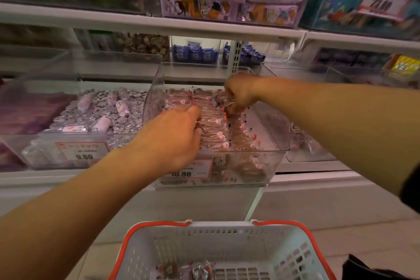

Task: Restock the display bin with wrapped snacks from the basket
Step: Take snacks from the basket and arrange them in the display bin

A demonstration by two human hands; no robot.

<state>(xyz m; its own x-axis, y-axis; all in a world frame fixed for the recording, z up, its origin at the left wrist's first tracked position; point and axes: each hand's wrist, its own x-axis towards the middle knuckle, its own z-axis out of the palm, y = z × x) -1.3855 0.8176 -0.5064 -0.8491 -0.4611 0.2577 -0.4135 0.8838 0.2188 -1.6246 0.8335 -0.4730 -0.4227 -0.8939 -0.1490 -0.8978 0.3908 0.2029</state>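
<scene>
With both hands down in the clear display bin [268, 166], our left hand [179, 136] steadying the rows of wrapped snacks [216, 129] with curled fingers and our right hand [241, 93] pinching one, we should tuck it upright before reaching for the basket [302, 234].

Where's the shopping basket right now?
In the head view, the basket sits bottom centre, below the clear display bin where both hands are working, with a few wrapped snacks left inside.
</scene>
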